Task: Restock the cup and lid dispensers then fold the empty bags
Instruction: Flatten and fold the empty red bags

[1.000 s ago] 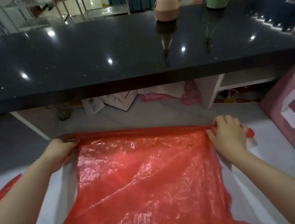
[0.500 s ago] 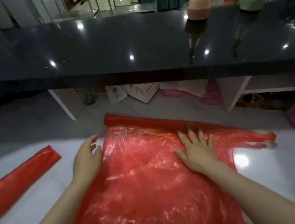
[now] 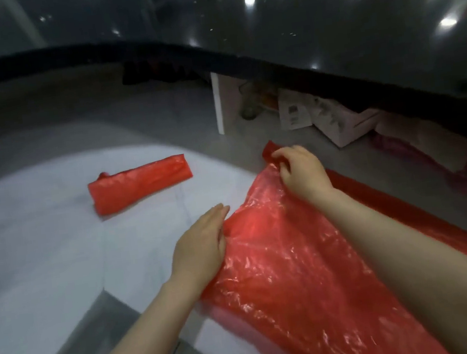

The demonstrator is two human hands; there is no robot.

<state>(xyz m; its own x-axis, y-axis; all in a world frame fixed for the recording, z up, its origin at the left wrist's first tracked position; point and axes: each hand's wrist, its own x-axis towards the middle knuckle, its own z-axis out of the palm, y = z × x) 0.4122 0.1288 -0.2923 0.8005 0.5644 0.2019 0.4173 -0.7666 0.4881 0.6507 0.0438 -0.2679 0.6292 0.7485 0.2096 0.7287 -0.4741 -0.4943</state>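
Observation:
A large red plastic bag [image 3: 291, 272] lies spread on the white work surface [image 3: 43, 244], running toward the lower right. My right hand [image 3: 302, 172] grips the bag's far left corner with curled fingers. Flat at the bag's left edge, my left hand [image 3: 202, 245] keeps its fingers straight and together against the plastic. A second red bag [image 3: 140, 183], folded into a narrow bundle, lies on the surface to the left, apart from both hands.
A dark glossy counter [image 3: 325, 27] overhangs the surface along the back. Under it stand a white support panel [image 3: 218, 102], papers and a pink box [image 3: 346, 124]. Pink plastic [image 3: 399, 144] lies crumpled at the right.
The view has swung left. My right hand has gone from lying flat on the bag to gripping its far left corner. My left hand stays at the bag's left edge.

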